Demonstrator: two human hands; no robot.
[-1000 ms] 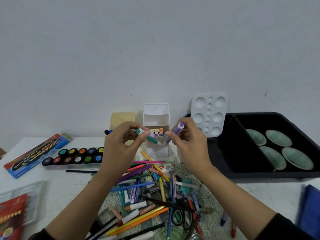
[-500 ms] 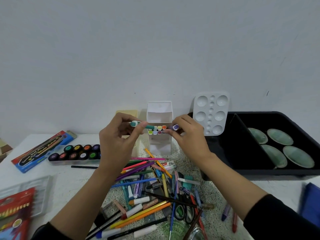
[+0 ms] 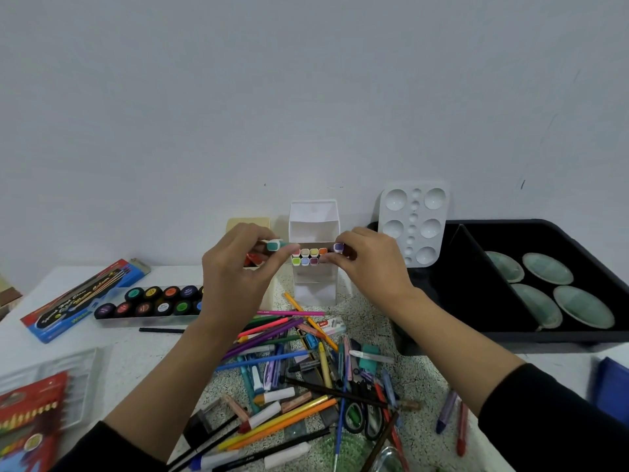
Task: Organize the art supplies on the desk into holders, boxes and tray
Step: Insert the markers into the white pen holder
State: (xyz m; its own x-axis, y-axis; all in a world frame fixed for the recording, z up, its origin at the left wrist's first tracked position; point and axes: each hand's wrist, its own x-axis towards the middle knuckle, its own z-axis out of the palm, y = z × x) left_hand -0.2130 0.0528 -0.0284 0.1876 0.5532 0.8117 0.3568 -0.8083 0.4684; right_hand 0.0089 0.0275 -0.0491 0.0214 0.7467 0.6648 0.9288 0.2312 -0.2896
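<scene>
A white tiered marker holder stands against the wall, with several markers in its middle tier, coloured caps facing me. My left hand pinches a teal-capped marker at the holder's left edge. My right hand pinches a purple-capped marker at the holder's right edge. Both markers are level with the middle tier. A loose pile of pens, pencils and crayons lies on the desk in front of me.
A black divided tray with several green dishes sits right; a white palette leans on the wall. Left are a paint-pot set, a brush pack, a red pencil box. Scissors lie in the pile.
Both hands rose and moved forward to the holder. The teal and purple markers turned from tilted to pointing into the middle tier beside the stored markers.
</scene>
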